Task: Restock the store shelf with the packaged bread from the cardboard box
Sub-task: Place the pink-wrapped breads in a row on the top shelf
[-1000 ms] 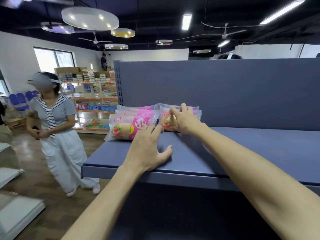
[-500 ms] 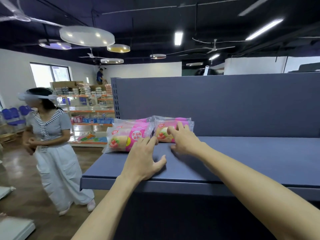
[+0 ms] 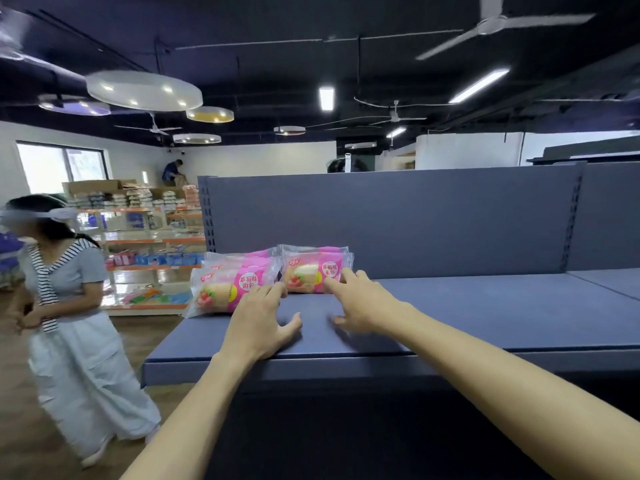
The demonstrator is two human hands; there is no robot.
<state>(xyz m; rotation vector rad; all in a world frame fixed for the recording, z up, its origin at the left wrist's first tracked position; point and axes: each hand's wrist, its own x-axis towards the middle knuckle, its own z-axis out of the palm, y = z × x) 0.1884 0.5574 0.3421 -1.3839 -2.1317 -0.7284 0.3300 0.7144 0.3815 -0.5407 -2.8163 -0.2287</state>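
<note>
Shelf: dark blue metal store shelf (image 3: 485, 317) with an upright back panel of the same blue, perforated uprights at both ends; it is taking up the middle and right of the view.
Bread, left stack: pink and clear plastic bread packets with a strawberry picture (image 3: 225, 289) are lying flat at the left end of the shelf, at least three deep front to back; the front one is overhanging the shelf's left edge a bit.
Bread, right stack: another pink plastic bread packet (image 3: 311, 273) is sitting just beside the left stack, closer to the back panel, with one more packet showing behind or under it.
Left hand: left hand (image 3: 258, 323) is reaching over the shelf front, fingers spread and only loosely bent, gripping nothing; fingertips are touching the near right corner of the front left packet, thumb out to the right above the shelf.
Right hand: right hand (image 3: 362, 304) is lying palm down, fingers extended, holding nothing; index fingertip is touching the front edge of the right packet; slightly blurred.
Cardboard box: not visible here.
Bystander: a person in a grey top, striped scarf and white wide trousers (image 3: 65, 306) is standing on the floor at left, well apart from the shelf.
Background: orange-edged racks with stacked goods (image 3: 145, 230) are standing behind, near a window.
</note>
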